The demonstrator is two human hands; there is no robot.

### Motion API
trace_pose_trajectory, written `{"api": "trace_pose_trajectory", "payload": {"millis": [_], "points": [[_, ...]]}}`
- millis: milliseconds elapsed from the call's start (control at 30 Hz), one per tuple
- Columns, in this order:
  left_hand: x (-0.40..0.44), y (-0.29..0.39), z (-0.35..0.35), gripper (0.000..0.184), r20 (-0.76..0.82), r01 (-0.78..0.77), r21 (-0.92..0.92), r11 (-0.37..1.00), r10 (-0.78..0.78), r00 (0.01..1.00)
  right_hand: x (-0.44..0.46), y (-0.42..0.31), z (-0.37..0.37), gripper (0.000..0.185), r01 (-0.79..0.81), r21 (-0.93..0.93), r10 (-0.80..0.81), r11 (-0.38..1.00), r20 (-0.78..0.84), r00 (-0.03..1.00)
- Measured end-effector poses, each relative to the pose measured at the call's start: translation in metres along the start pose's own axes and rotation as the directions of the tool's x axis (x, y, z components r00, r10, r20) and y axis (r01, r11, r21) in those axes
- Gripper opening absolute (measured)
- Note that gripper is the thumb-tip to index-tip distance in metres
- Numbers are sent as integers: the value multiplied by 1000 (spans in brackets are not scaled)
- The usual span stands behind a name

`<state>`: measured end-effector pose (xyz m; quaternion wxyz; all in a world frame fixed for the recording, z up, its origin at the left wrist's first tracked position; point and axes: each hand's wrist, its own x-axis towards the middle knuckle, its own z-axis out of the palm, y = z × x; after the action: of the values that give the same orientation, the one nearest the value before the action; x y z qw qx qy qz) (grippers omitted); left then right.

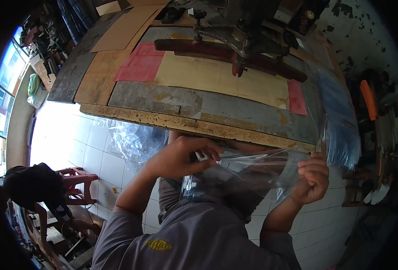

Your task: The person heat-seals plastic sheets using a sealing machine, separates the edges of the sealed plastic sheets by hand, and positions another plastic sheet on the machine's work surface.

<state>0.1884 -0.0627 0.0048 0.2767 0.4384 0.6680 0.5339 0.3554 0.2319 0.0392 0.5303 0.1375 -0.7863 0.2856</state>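
Observation:
A clear, glossy plastic sheet [248, 173] hangs in front of my body, just below the table's front edge. My right hand [313, 180] grips its right side, fingers curled over the plastic. At the sheet's upper left is my left hand [181, 157], fingers bent and thumb tip close to the fingertips, loosely pinching the plastic. Beyond the hands, a press with a long dark red bar [228, 56] stands over a pale yellow sheet [199, 74]. Pink pieces [140, 63] show at both ends of the yellow sheet.
The worn wooden table edge [181, 122] runs close above my hands. A stack of clear plastic sheets [340, 121] drapes over the table's right side. Crumpled clear plastic [138, 141] lies on the left, near a red stool [80, 184]. Another person [37, 189] is at far left.

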Motion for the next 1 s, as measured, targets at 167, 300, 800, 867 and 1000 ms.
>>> {"api": "trace_pose_trajectory", "payload": {"millis": [167, 300, 800, 867, 1000], "points": [[25, 16, 24, 26, -76, -230, 302, 925, 264, 962, 2, -7, 8, 13, -8, -23, 7, 1000, -28, 1000], [38, 2, 33, 21, -55, -313, 282, 907, 341, 939, 0, -10, 8, 15, 14, -16, -14, 1000, -16, 1000], [57, 12, 35, 10, 122, -494, 596, 633, 536, 835, 3, -17, 10, 6, 44, 9, -45, 999, 87, 995], [56, 12, 34, 11, 117, -484, 555, 677, 512, 851, 3, -16, 10, 6, 38, 13, -39, 999, 74, 996], [52, 14, 25, 14, 151, -425, 421, 801, 401, 904, 2, -15, 8, 6, 23, 24, -25, 999, 82, 996]]}}
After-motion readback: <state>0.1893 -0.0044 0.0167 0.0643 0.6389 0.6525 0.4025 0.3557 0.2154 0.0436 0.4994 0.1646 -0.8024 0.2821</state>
